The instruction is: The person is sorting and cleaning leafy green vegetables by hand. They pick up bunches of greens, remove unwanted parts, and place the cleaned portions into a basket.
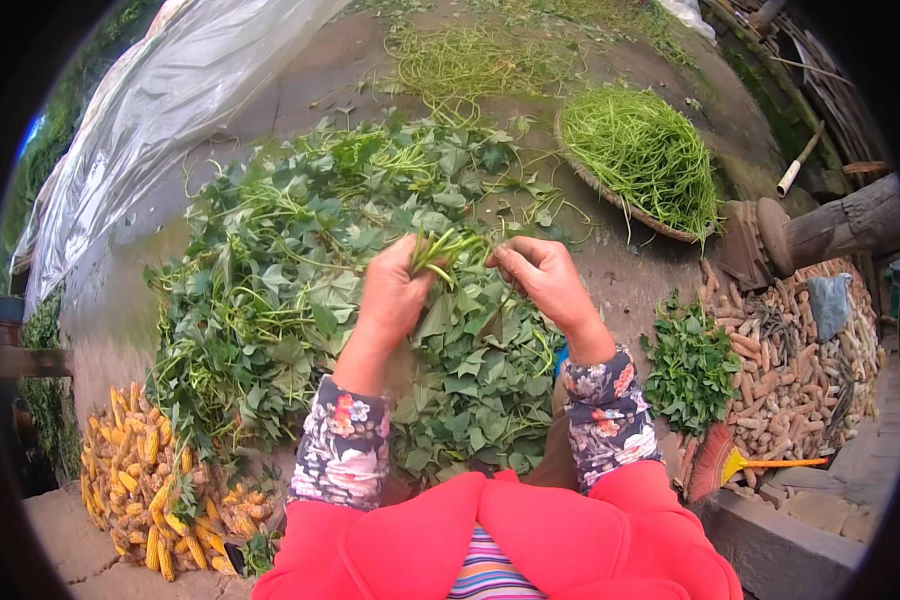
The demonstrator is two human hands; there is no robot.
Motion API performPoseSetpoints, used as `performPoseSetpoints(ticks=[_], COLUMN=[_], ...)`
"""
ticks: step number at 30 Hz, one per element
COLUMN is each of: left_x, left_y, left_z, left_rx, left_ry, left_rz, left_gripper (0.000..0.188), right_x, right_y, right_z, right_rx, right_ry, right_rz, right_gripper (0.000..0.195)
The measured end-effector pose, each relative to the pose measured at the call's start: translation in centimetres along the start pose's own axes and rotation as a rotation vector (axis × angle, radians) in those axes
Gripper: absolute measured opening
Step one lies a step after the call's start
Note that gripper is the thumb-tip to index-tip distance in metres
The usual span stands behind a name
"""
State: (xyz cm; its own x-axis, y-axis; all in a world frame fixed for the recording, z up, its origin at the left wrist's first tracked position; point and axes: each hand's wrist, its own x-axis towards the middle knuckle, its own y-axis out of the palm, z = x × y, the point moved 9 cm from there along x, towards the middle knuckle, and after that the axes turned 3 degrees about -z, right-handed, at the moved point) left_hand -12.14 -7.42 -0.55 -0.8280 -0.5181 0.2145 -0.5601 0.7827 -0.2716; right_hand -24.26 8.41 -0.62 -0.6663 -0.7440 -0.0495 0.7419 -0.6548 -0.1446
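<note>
My left hand [397, 289] is closed around a small bundle of green stems [439, 253], their ends poking out past the thumb. To its right, my right hand [544, 281] has thumb and forefinger pinched together on what looks like a thin stem, partly hidden by the fingers. Both hands are above a broad heap of leafy green vines [270, 277], which look like sweet potato vines. More broad leaves [472, 397] lie below my forearms. Beyond my right hand, a round woven basket [607, 196] is piled high with stripped green stems [637, 154].
Yellow corn cobs [154, 457] lie at lower left. On the right are bare corn cobs [795, 382], a bunch of leafy greens [690, 367], a broom [720, 463] and a wooden post [847, 225]. Plastic sheeting [172, 97] covers the upper left; loose stems [480, 64] spread behind.
</note>
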Motion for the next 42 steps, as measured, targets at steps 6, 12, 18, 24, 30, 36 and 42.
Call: performPoseSetpoints(ticks=[6, 12, 18, 24, 30, 36, 42], left_x=[-1.1, -0.8, 0.9, 0.9, -0.3, -1.5, -0.8], left_y=[3.1, 2.5, -5.5, -9.9, -1.2, 4.9, 4.0], left_z=[-0.3, -2.3, -1.8, 3.2, 3.3, 3.3, 3.1], left_rx=[-0.133, 0.269, 0.718, -0.156, -0.515, -0.788, -0.73], left_ry=[-0.131, 0.108, 0.197, -0.096, -0.371, -0.582, -0.489], left_rz=[0.086, 0.069, -0.28, -0.341, 0.009, 0.115, 0.073], left_gripper=[0.013, 0.018, 0.016, 0.018, 0.029, 0.036, 0.022], right_x=[0.0, 0.0, -1.0, -1.3, -1.3, -1.9, -1.9], right_y=[0.8, 1.4, 0.0, -2.0, -0.5, 2.9, 3.3], right_z=[-0.4, -1.0, -0.2, 1.1, 1.5, 1.2, 1.7], right_rx=[-0.021, -0.034, -0.121, 0.035, 0.058, -0.154, -0.249], right_ry=[0.006, -0.008, 0.024, 0.037, -0.067, -0.088, -0.123], right_rz=[0.001, 0.032, 0.145, 0.074, 0.053, 0.237, 0.252], right_gripper=[0.026, 0.023, 0.022, 0.021, 0.02, 0.021, 0.023])
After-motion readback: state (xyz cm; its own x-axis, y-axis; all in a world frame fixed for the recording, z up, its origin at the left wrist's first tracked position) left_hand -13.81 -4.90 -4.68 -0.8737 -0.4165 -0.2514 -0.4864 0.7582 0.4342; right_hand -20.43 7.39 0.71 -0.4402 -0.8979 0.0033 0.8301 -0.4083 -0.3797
